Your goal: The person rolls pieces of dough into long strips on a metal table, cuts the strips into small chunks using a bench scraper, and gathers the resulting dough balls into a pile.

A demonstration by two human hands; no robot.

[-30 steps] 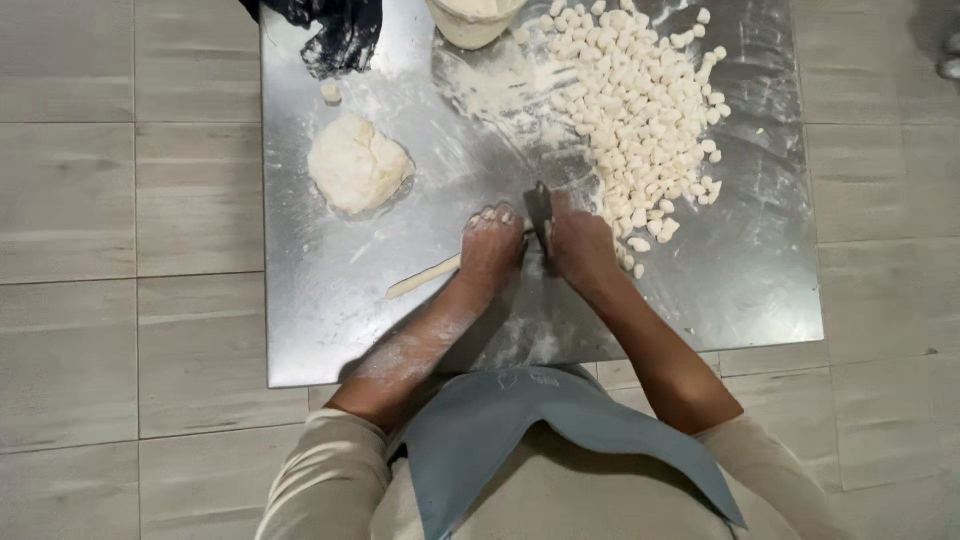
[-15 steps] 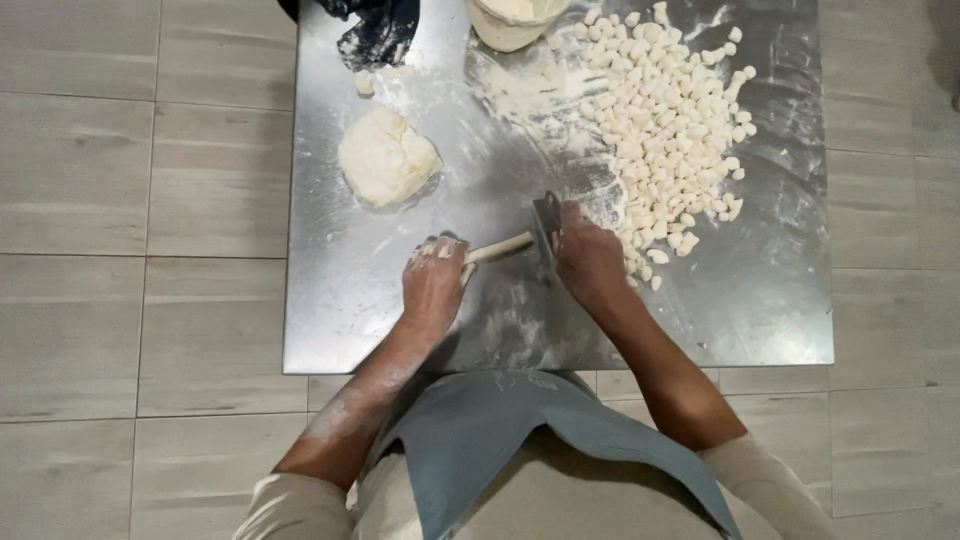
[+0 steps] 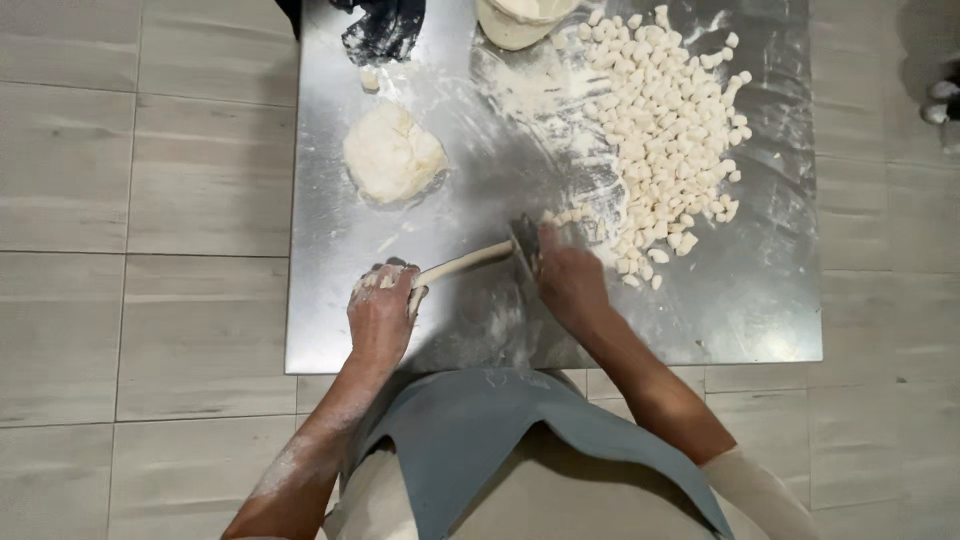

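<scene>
A thin rope of dough lies on the floured steel table. My left hand rests closed on the rope's near-left end. My right hand grips a flat metal dough cutter, its blade standing at the rope's right end. Just right of the blade lie a few fresh-cut bits, and beyond them a wide heap of small cut dough pieces.
A round lump of dough sits at the table's left. A pale bowl and a black bag stand at the far edge. Grey floor tiles surround the table. Another person's foot shows at the right edge.
My left hand has slid left and nearer along the rope, away from the cutter, uncovering most of the rope. The right hand with the cutter has stayed put.
</scene>
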